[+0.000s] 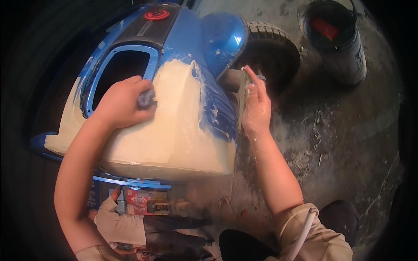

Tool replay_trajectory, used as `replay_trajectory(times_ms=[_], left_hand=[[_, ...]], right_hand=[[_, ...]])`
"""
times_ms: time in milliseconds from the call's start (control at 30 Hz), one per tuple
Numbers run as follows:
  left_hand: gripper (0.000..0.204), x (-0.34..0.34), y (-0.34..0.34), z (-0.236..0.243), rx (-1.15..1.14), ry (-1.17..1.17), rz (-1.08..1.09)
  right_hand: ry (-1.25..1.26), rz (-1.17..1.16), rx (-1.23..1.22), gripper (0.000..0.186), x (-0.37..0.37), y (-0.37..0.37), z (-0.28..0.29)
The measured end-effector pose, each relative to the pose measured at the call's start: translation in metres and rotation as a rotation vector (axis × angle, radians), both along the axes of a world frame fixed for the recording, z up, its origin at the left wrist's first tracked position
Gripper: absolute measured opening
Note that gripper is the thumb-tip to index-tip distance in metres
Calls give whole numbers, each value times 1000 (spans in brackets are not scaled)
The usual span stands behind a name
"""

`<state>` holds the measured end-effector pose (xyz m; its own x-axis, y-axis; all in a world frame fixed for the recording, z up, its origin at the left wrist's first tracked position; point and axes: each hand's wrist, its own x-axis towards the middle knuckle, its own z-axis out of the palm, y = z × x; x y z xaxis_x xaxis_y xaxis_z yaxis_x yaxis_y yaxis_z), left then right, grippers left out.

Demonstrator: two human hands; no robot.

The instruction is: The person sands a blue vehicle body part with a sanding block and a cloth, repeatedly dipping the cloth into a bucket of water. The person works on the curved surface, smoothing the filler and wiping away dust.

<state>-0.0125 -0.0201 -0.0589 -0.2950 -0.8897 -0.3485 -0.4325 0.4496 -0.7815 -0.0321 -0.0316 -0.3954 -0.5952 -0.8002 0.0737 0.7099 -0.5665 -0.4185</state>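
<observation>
Across the upper left stands a blue vehicle body, its near corner spread with a cream coating. Beyond are a tyre and a bucket. The right hand grips a thin smeared board, fingers outstretched; the left hand clasps a dark grey wad at the coating beside the window opening.

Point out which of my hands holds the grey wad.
Your left hand: it is curled around the grey wad over the cream panel. Your right hand, past the panel's edge, has none.
</observation>
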Motion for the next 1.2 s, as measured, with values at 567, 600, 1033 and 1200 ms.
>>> replay_trajectory(times_ms=[567,600,1033,1200], left_hand=[[17,9,-146,-157,-244,-162,-459],[17,14,-151,-165,-275,-164,-438],[12,4,-29,-185,-27,-330,-20],[12,29,6,-185,-35,-210,16]], right_hand=[[61,30,36,43,-19,16,0],[51,19,30,43,-20,14,3],[12,173,76,37,36,8,-16],[79,216,121,37,53,15,-28]])
